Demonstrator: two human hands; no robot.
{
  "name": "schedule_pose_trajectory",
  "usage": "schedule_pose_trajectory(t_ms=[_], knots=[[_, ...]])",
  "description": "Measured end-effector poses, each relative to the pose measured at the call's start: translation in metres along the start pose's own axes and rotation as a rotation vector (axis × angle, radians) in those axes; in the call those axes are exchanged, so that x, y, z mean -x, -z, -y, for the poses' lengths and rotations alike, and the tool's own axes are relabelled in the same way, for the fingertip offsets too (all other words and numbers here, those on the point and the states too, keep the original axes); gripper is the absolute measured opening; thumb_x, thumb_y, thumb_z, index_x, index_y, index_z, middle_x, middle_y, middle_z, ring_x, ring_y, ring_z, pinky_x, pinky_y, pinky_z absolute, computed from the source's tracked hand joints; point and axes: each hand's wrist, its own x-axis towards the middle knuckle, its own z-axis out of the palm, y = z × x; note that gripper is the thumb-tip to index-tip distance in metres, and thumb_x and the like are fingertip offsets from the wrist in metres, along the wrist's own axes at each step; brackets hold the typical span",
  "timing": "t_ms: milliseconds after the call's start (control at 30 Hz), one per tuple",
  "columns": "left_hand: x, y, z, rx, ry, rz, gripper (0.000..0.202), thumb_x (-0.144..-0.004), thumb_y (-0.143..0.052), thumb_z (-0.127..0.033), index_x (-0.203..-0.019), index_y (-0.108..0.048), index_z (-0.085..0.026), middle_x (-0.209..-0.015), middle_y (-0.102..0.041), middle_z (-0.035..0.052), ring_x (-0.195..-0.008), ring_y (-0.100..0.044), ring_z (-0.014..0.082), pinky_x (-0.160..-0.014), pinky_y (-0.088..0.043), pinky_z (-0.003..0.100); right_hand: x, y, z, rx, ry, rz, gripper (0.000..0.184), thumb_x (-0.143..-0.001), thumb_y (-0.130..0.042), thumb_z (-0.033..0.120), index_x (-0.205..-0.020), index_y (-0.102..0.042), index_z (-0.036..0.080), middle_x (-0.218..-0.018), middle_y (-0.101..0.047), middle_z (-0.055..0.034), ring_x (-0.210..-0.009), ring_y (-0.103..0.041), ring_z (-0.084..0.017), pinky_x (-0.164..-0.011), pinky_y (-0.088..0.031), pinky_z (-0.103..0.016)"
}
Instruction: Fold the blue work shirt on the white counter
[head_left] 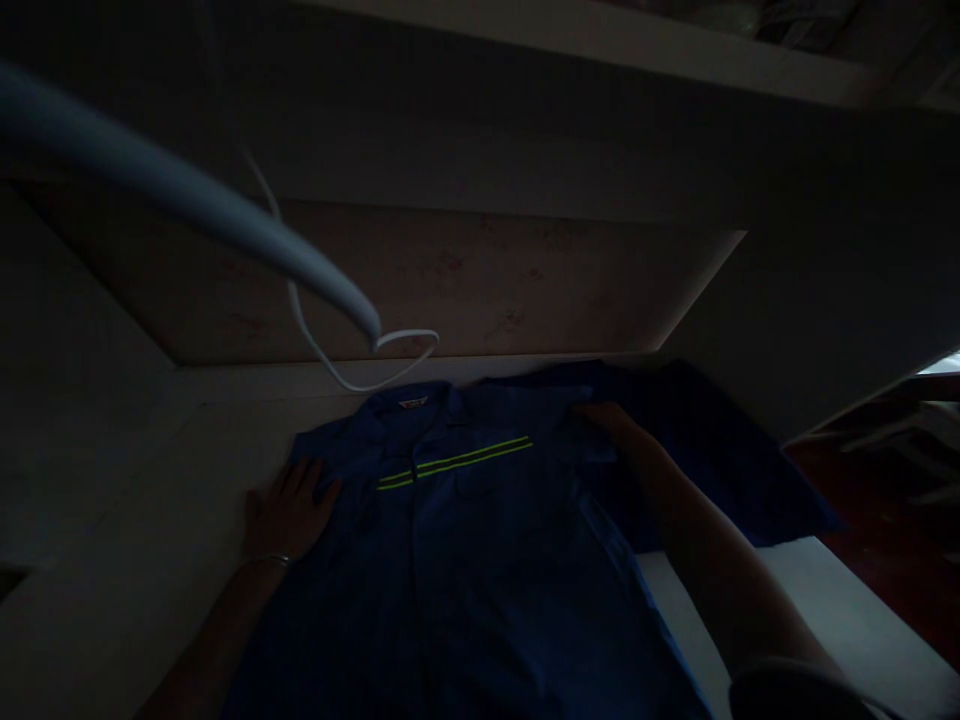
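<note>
A dark blue work shirt (480,550) with two yellow-green stripes across the chest lies spread out, its collar toward the wall. My left hand (289,510), a bracelet at its wrist, rests with fingers spread on the sleeve at the left. My right hand (611,425) touches the other sleeve near the shoulder; its fingers look close together, but the dim light hides whether they grip the cloth. Behind that sleeve lies more dark blue cloth (720,460). The lower end of the shirt runs out of view.
A pale surface (150,510) lies under the shirt. A grey-white rod (187,200) and a thin white cable (307,335) hang in front at the upper left. Above is a shelf edge (600,55); a flower-patterned panel (465,280) stands behind.
</note>
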Motion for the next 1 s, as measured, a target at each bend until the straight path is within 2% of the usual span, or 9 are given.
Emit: schedule_pose_trajectory(t_ms=[133, 267, 333, 467, 633, 767, 867, 933, 1000], knots=[[0.0, 0.001, -0.002, 0.03, 0.008, -0.027, 0.072, -0.091, -0.022, -0.06, -0.15, -0.038, -0.02, -0.161, -0.027, 0.0092, -0.147, -0.024, 0.0326, -0.114, -0.017, 0.067, 0.014, 0.015, 0.029, 0.178, 0.095, -0.074, 0.044, -0.083, -0.068, 0.034, -0.118, -0.068, 0.009, -0.109, -0.072, -0.0165, -0.098, -0.069, -0.028, -0.084, -0.052, -0.036], [0.0, 0.002, -0.003, 0.048, 0.017, -0.019, 0.072, -0.091, -0.022, -0.061, -0.149, -0.038, -0.023, -0.161, -0.028, 0.0086, -0.146, -0.026, 0.0324, -0.114, -0.016, 0.067, 0.073, 0.003, 0.066, 0.634, 0.554, -0.119, 0.046, -0.093, -0.053, 0.036, -0.136, -0.057, 0.019, -0.119, -0.069, -0.0129, -0.104, -0.066, -0.029, -0.09, -0.049, -0.037], [0.0, 0.003, -0.003, 0.059, 0.018, -0.009, 0.072, -0.091, -0.022, -0.062, -0.149, -0.038, -0.023, -0.161, -0.027, 0.0084, -0.146, -0.026, 0.0327, -0.113, -0.016, 0.069, 0.112, -0.018, 0.078, 0.77, 0.719, -0.036, 0.044, -0.097, -0.045, 0.033, -0.14, -0.052, 0.023, -0.118, -0.07, -0.0121, -0.096, -0.069, -0.027, -0.083, -0.051, -0.036], [0.0, 0.002, -0.001, 0.066, 0.015, -0.012, 0.073, -0.091, -0.02, -0.063, -0.149, -0.038, -0.021, -0.161, -0.027, 0.0085, -0.146, -0.025, 0.0334, -0.111, -0.014, 0.074, 0.172, -0.069, 0.083, 0.894, 0.824, 0.197, 0.051, -0.095, -0.044, 0.026, -0.146, -0.043, 0.024, -0.103, -0.074, -0.0132, -0.083, -0.072, -0.027, -0.074, -0.053, -0.035], [0.0, -0.004, 0.002, 0.091, 0.008, -0.03, 0.07, -0.091, -0.024, -0.061, -0.148, -0.039, -0.023, -0.161, -0.029, 0.0094, -0.145, -0.026, 0.0344, -0.11, -0.013, 0.075, 0.192, -0.088, 0.073, 0.716, 0.936, 0.561, 0.058, -0.089, -0.059, 0.036, -0.144, -0.046, 0.027, -0.114, -0.073, -0.0102, -0.099, -0.07, -0.029, -0.083, -0.053, -0.035], [-0.003, 0.004, -0.001, 0.222, 0.027, -0.089, 0.066, -0.089, -0.035, -0.06, -0.141, -0.05, -0.023, -0.158, -0.035, 0.0108, -0.143, -0.032, 0.0355, -0.114, -0.011, 0.07, 0.189, -0.052, 0.051, 0.35, 0.724, 0.507, 0.041, -0.094, -0.051, 0.039, -0.132, -0.059, 0.026, -0.12, -0.071, -0.0064, -0.102, -0.069, -0.023, -0.089, -0.052, -0.033], [0.01, 0.023, 0.006, 0.47, 0.095, -0.213, 0.061, -0.087, -0.036, -0.054, -0.126, -0.061, -0.014, -0.145, -0.051, 0.0153, -0.136, -0.043, 0.0294, -0.118, -0.027, 0.049, 0.197, -0.001, 0.009, 0.058, 0.369, 0.723, 0.044, -0.089, -0.053, 0.053, -0.114, -0.067, 0.02, -0.105, -0.073, -0.0082, -0.089, -0.07, -0.022, -0.077, -0.056, -0.033], [0.04, 0.032, 0.02, 0.603, 0.151, -0.276, 0.059, -0.086, -0.035, -0.053, -0.118, -0.063, -0.013, -0.13, -0.061, 0.0147, -0.127, -0.052, 0.0263, -0.113, -0.038, 0.039, 0.215, 0.038, -0.032, -0.017, 0.135, 0.923, 0.048, -0.085, -0.054, 0.062, -0.1, -0.07, 0.019, -0.097, -0.073, -0.0097, -0.09, -0.07, -0.024, -0.074, -0.057, -0.036], [0.093, 0.032, 0.039, 0.665, 0.197, -0.278, 0.056, -0.082, -0.04, -0.058, -0.117, -0.062, -0.019, -0.123, -0.064, 0.0098, -0.116, -0.059, 0.027, -0.107, -0.045, 0.039, 0.241, 0.074, -0.074, 0.061, -0.09, 1.044, 0.052, -0.078, -0.056, 0.07, -0.088, -0.072, 0.021, -0.089, -0.074, -0.0127, -0.083, -0.071, -0.026, -0.073, -0.057, -0.041]])
